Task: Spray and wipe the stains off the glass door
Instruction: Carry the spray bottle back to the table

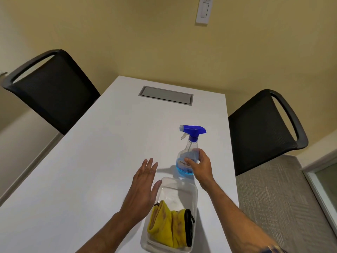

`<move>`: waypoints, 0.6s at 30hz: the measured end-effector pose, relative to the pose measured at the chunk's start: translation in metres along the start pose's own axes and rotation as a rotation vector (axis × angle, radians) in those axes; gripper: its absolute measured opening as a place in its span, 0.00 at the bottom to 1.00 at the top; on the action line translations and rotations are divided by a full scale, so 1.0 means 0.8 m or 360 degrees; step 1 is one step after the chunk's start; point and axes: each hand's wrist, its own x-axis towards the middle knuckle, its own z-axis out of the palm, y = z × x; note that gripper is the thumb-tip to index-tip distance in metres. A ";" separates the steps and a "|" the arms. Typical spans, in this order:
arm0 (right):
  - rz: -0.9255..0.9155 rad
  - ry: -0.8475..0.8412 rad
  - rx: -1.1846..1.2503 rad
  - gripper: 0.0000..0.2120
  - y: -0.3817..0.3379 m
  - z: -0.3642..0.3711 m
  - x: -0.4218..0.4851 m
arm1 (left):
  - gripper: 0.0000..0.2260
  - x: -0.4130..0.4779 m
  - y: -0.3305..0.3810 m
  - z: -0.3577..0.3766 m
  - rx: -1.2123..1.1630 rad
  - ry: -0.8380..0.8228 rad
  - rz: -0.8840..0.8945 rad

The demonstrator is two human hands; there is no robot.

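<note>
A clear spray bottle (188, 148) with a blue trigger head and blue liquid stands upright on the white table (102, 152). My right hand (201, 166) is wrapped around its lower body. My left hand (144, 187) hovers flat over the table with fingers apart, holding nothing, just left of a clear plastic tub (179, 189). A crumpled yellow cloth (166, 225) with a black edge lies in the near end of the tub. A strip of glass (326, 183), possibly the door, shows at the right edge.
Two black mesh chairs flank the table, one at the far left (52, 90) and one at the right (264, 128). A grey cable hatch (166, 95) is set in the table's far end. Grey carpet (277, 198) lies to the right.
</note>
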 end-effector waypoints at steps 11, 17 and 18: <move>0.0045 -0.0015 -0.0033 0.19 0.020 0.000 0.024 | 0.37 -0.010 -0.017 0.025 -0.0084 -0.0234 -0.0137; 0.0029 -0.0032 -0.0074 0.19 0.018 0.002 0.019 | 0.41 -0.018 -0.019 0.027 -0.0104 -0.0348 -0.0187; 0.0026 -0.0033 -0.0097 0.20 0.018 0.001 0.017 | 0.42 -0.021 -0.020 0.026 -0.0113 -0.0369 -0.0196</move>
